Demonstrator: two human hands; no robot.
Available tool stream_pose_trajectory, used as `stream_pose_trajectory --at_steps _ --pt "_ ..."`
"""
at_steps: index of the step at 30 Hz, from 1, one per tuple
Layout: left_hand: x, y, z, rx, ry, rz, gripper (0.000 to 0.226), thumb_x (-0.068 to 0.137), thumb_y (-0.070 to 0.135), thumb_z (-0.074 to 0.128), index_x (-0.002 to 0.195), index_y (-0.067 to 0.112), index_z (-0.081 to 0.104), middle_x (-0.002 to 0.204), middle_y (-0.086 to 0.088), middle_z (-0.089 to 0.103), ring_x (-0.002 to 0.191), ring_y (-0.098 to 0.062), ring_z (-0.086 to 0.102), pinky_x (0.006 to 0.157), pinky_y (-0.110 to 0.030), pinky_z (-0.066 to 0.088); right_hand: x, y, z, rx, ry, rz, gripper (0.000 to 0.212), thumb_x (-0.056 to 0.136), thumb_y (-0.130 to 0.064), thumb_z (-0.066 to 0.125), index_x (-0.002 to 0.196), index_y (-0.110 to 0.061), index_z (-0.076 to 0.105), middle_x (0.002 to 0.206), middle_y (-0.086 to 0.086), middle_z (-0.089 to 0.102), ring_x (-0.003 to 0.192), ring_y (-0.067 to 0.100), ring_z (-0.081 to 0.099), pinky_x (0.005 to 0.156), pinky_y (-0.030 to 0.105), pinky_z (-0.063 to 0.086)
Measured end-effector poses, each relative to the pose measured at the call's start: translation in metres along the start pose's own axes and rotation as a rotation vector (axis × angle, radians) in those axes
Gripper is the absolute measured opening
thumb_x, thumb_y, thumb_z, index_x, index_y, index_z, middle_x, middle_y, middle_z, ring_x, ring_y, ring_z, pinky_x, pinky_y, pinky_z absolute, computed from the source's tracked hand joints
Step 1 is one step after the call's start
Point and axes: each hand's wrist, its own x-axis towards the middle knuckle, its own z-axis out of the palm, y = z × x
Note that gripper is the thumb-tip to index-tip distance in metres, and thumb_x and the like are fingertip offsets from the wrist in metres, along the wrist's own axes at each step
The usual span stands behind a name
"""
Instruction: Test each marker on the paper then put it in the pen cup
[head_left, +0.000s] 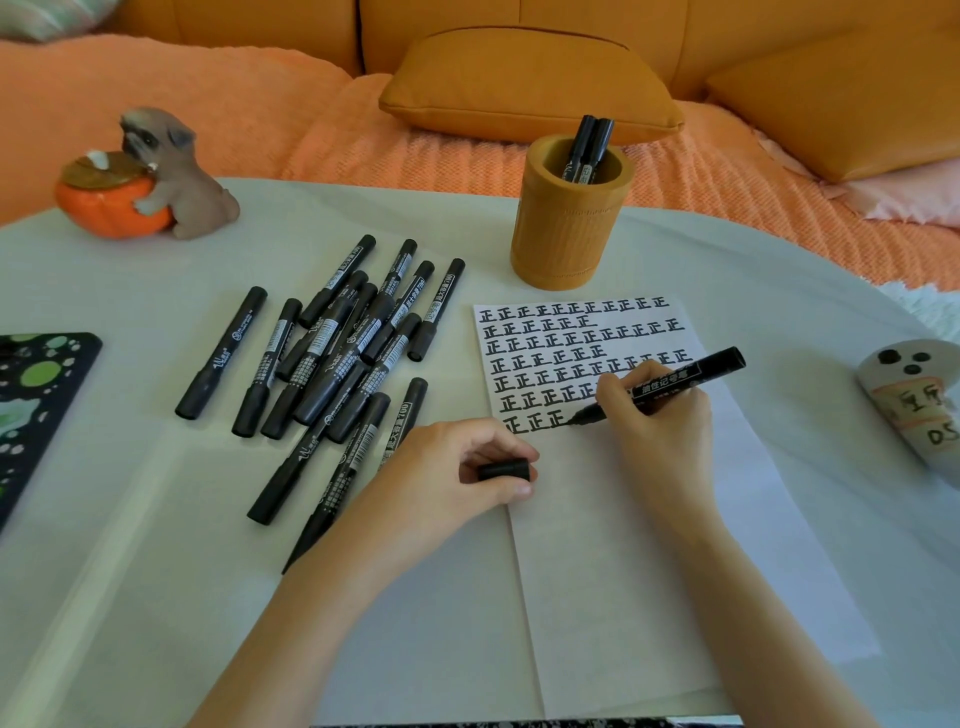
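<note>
My right hand (657, 415) grips an uncapped black marker (675, 384), its tip touching the white paper (649, 519) at the end of the lowest row of black characters. My left hand (457, 478) rests on the paper's left edge and pinches the marker's black cap (504, 470). A pile of several capped black markers (332, 348) lies on the table left of the paper. The orange-brown pen cup (569, 228) stands behind the paper with two black markers (589, 148) upright in it.
A dog-and-pumpkin figurine (150, 176) sits at the back left. A black tray with green spots (31, 410) lies at the left edge. A white ghost-like object (914, 400) lies at the right. An orange sofa with cushions (530, 83) runs behind the white table (156, 519).
</note>
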Motion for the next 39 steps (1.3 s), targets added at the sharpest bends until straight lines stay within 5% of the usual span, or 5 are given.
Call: stream_pose_trajectory --at_steps 4,9,12,16,39 --pt "-0.001 0.001 0.0 -0.017 0.0 0.007 0.02 0.079 0.013 0.074 0.094 0.025 0.072 0.091 0.015 0.074 0.088 0.005 0.067 0.082 -0.007 0.046 0.001 0.0 -0.004 0.156 -0.007 0.04 0.029 0.085 -0.018 0.063 0.071 0.003 0.049 0.055 0.006 0.034 0.053 0.016 0.028 0.05 0.025 0.025" --pt "-0.001 0.006 -0.002 -0.01 0.085 0.072 0.02 0.079 0.02 0.073 0.097 0.029 0.073 0.094 0.016 0.073 0.087 0.003 0.067 0.081 -0.009 0.048 0.001 -0.009 -0.008 0.401 -0.081 0.077 0.017 0.084 -0.017 0.071 0.08 -0.012 0.056 0.053 0.004 0.038 0.048 0.015 0.03 0.048 0.024 0.026" --pt "0.0 0.006 -0.005 -0.09 0.195 0.092 0.022 0.076 0.02 0.074 0.097 0.028 0.072 0.092 0.01 0.074 0.082 -0.009 0.069 0.079 -0.021 0.054 -0.002 -0.014 -0.007 0.457 -0.124 0.076 0.028 0.081 -0.021 0.072 0.063 -0.016 0.052 0.052 0.002 0.033 0.05 0.017 0.026 0.047 0.023 0.024" --pt "0.001 0.007 -0.004 -0.162 0.268 0.084 0.024 0.073 0.016 0.077 0.094 0.022 0.067 0.09 0.007 0.074 0.082 -0.009 0.069 0.076 -0.018 0.053 -0.01 -0.019 -0.002 0.522 -0.178 0.069 0.038 0.085 -0.016 0.069 0.058 -0.016 0.042 0.049 -0.003 0.027 0.052 0.02 0.017 0.046 0.025 0.017" --pt "-0.006 0.017 0.01 -0.312 0.319 0.125 0.017 0.067 0.005 0.079 0.077 0.014 0.069 0.072 0.002 0.075 0.063 -0.012 0.072 0.062 -0.009 0.048 -0.025 -0.024 0.018 0.53 -0.209 0.057 0.041 0.09 0.001 0.053 0.056 -0.012 0.035 0.048 0.0 0.024 0.045 0.016 0.02 0.045 0.026 0.019"
